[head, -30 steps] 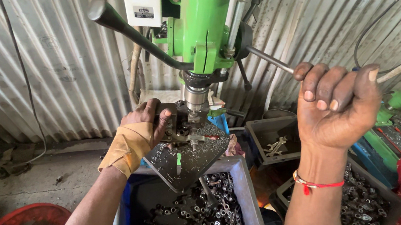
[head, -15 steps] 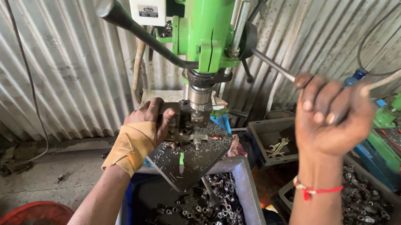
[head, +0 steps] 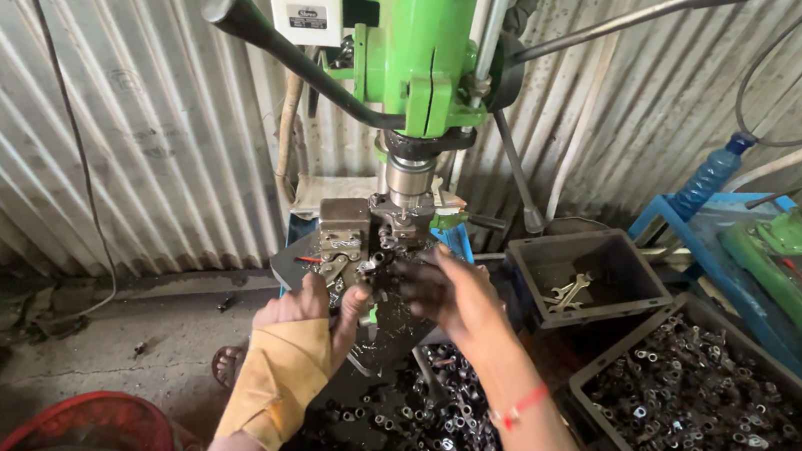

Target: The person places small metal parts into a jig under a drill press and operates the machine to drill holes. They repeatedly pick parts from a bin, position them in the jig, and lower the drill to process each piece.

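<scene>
- Both hands meet at the table [head: 383,333] of a green drill press [head: 420,42], under its chuck [head: 409,179]
- Left hand [head: 307,332], wrapped in tan cloth, rests on the table's edge, fingers curled together beside a small metal part [head: 333,263]
- Right hand [head: 444,291], fingers spread apart, hovers over the table; whether it grips anything cannot be told
- Trays of metal parts [head: 702,393] sit below and to the right
</scene>
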